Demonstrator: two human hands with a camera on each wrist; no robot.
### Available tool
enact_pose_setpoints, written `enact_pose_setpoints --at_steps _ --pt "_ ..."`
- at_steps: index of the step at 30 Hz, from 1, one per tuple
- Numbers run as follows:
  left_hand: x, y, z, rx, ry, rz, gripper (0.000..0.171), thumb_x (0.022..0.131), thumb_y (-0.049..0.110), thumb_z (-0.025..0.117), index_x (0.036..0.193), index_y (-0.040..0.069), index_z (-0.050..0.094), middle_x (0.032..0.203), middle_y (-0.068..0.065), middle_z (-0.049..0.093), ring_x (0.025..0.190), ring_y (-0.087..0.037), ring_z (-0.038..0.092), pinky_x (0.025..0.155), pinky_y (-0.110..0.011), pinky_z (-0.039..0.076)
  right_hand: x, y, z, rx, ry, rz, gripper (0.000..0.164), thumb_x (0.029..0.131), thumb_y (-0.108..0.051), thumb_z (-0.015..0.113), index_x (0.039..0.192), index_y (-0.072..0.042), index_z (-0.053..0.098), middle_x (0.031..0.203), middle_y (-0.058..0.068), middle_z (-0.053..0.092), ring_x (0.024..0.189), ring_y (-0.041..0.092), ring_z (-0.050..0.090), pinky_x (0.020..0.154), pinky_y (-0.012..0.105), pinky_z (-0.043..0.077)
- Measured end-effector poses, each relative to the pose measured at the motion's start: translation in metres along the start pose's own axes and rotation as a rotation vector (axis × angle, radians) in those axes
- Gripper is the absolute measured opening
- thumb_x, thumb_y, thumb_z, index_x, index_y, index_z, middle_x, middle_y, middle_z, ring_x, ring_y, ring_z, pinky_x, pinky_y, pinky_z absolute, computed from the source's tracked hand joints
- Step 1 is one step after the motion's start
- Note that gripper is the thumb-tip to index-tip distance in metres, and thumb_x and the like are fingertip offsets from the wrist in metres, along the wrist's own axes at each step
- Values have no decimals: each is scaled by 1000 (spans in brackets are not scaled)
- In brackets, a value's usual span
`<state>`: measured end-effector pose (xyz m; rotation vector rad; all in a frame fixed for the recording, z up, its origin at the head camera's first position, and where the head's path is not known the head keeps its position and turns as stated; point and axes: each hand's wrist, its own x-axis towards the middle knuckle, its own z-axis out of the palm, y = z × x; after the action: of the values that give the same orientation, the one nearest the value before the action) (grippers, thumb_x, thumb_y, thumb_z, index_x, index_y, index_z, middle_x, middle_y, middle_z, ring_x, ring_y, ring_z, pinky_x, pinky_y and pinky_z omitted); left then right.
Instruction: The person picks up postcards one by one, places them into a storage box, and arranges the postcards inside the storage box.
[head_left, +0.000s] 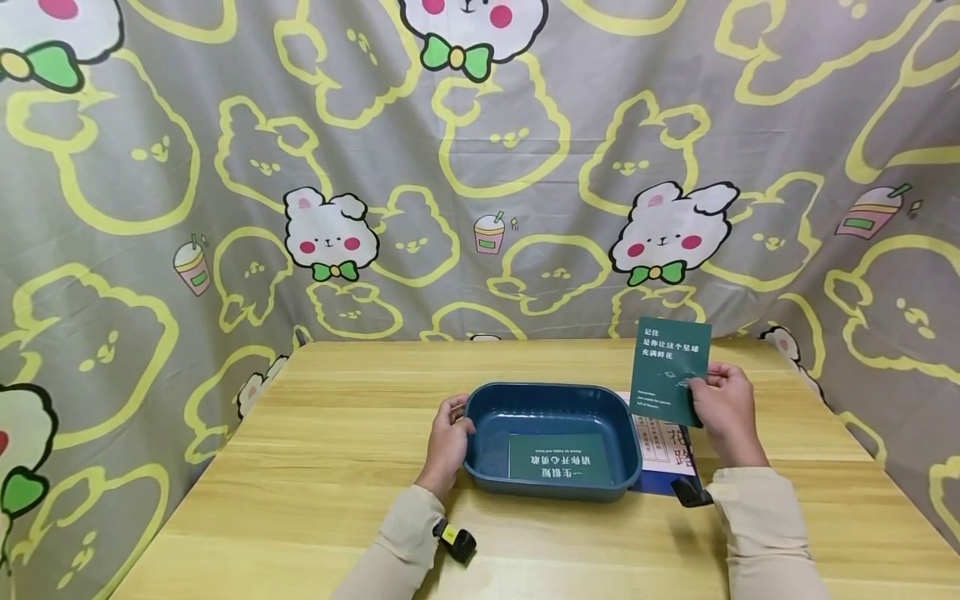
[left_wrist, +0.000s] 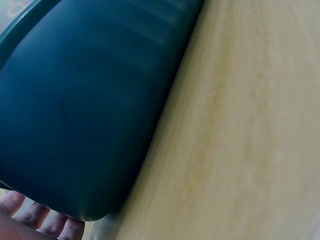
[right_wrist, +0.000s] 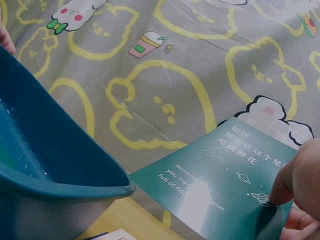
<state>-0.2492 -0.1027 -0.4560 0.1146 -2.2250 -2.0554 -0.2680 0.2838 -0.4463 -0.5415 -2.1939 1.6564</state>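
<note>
A dark blue plastic basin point(head_left: 552, 492) stands on the wooden table, and its outer wall point(left_wrist: 95, 100) fills much of the left wrist view. My left hand point(head_left: 447, 446) grips the basin's left end, thumb at the rim and fingers along the outside. Inside the basin lies a green card point(head_left: 558, 456) with white lettering, upside down from my side. My right hand point(head_left: 727, 412) pinches another green card point(head_left: 670, 367) by its right edge, thumb on the printed face. That card is raised and tilted beyond the basin's right end; planet drawings show on it in the right wrist view.
Under the basin's right side lies a white and blue printed sheet or booklet point(head_left: 663, 450), partly covered. A grey curtain point(head_left: 420, 292) with yellow cartoon outlines hangs around the table point(head_left: 315, 467). Black straps with small cameras sit on both wrists.
</note>
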Motion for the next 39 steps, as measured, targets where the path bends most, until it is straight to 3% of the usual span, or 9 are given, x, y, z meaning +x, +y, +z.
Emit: enact_pose_setpoints --at_steps 2,5,9,11,18,21,29,33,39 --pt "0 -1 0 -2 -1 1 49 75 -5 46 123 4 51 124 -19 55 111 -33 50 86 -43 41 18 24 3 -7 19 -35 43 95 -26 50 130 -7 35 112 11 48 94 25 56 53 31 55" --pt "0 -1 0 -5 2 2 49 75 -5 46 123 4 51 124 -19 55 111 -33 50 85 -41 40 16 23 5 -13 38 -51 42 95 -26 52 128 -7 37 109 9 48 89 21 55 48 25 52" --pt "0 0 0 -4 3 0 49 75 -5 46 123 4 51 124 -19 55 111 -33 50 86 -42 40 -23 -26 3 22 33 -13 36 94 -18 54 122 -1 39 100 10 48 80 17 54 50 24 51" --pt "0 0 0 -1 2 0 49 75 -5 45 123 4 51 124 -19 55 112 -33 50 87 -43 40 -26 -30 3 30 23 -22 38 94 -19 56 122 1 39 99 10 48 80 18 54 56 22 52" --pt "0 0 0 -3 1 0 49 75 -5 46 123 4 51 124 -19 55 112 -34 50 87 -44 40 33 41 13 18 52 -125 49 89 -44 59 124 -15 42 106 7 53 84 18 59 58 22 54" --pt "0 1 0 -10 2 -3 49 75 -5 46 123 4 51 124 -19 55 111 -34 50 87 -43 40 42 52 15 11 77 -173 49 87 -48 59 122 -17 42 106 6 55 84 17 61 58 23 55" --pt "1 -1 0 -8 1 -4 49 76 -4 46 123 4 51 125 -19 55 112 -33 50 88 -44 40 3 -2 10 117 49 -113 39 87 -24 67 118 -10 48 99 8 60 79 16 63 57 28 55" --pt "1 -1 0 -12 5 -2 49 75 -4 46 123 4 52 124 -19 56 112 -32 50 87 -43 41 -11 -14 14 93 22 -128 39 88 -30 65 119 -14 47 99 3 59 80 9 64 58 23 54" --pt "0 -1 0 -11 6 9 49 75 -5 46 122 3 52 123 -20 56 111 -33 51 86 -43 41 -28 -31 22 64 -2 -164 36 91 -24 62 117 -7 46 96 8 60 77 9 64 55 19 52"
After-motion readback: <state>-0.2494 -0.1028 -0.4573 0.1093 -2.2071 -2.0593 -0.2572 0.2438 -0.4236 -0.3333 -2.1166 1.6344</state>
